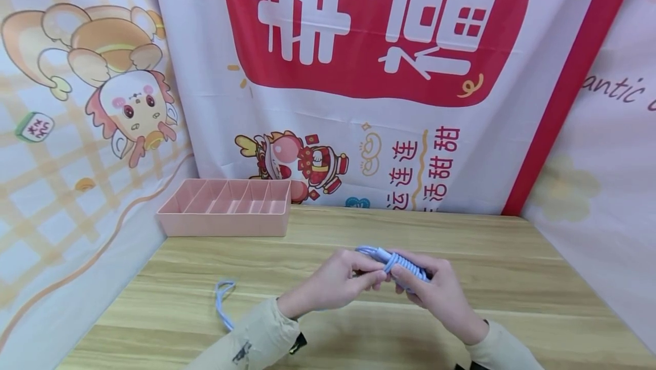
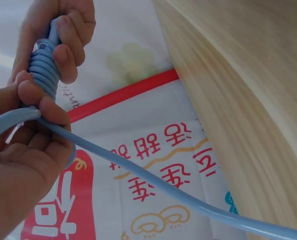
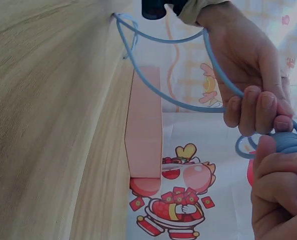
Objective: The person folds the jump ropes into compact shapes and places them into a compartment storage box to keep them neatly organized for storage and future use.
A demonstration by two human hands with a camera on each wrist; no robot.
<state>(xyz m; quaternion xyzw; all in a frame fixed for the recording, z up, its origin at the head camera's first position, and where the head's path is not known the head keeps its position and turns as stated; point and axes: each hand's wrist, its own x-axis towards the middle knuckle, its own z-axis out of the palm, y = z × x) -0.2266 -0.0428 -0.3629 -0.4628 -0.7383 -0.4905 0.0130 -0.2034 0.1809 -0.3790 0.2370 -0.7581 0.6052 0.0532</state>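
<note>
Both hands meet over the table around a light blue cable [image 1: 407, 267], part of which is wound in tight, neat coils. My right hand [image 1: 442, 293] grips the coiled bundle, thumb across its near side. With bent fingers my left hand [image 1: 330, 283] pinches the cable at the bundle's left end. A small loop sticks out beyond the coils there. In the left wrist view, a loose strand [image 2: 153, 180] runs from the left fingers down to the lower right. More slack cable [image 1: 220, 304] lies on the table to the left, partly hidden by the left sleeve.
A pink compartment box [image 1: 222, 225] with thin dividers stands at the back left of the wood-grain table [image 1: 492, 256]. Printed cloths hang behind the table and along both sides, with a red border strip [image 1: 569, 91] at the right.
</note>
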